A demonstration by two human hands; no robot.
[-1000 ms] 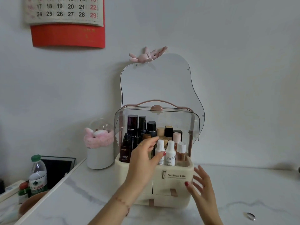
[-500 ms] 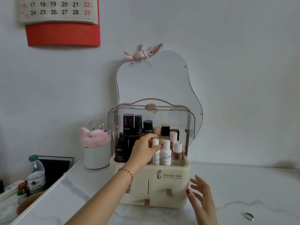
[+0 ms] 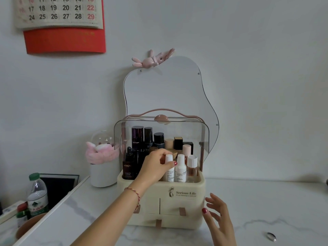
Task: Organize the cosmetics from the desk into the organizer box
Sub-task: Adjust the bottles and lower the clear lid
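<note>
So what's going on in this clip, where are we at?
A person is filling a cream organizer box on a marble desk. The left hand reaches into the open top compartment, fingers curled round a small white bottle in the front row. The right hand rests open against the box's right side. The compartment already holds many bottles; both drawers look closed.
</note>
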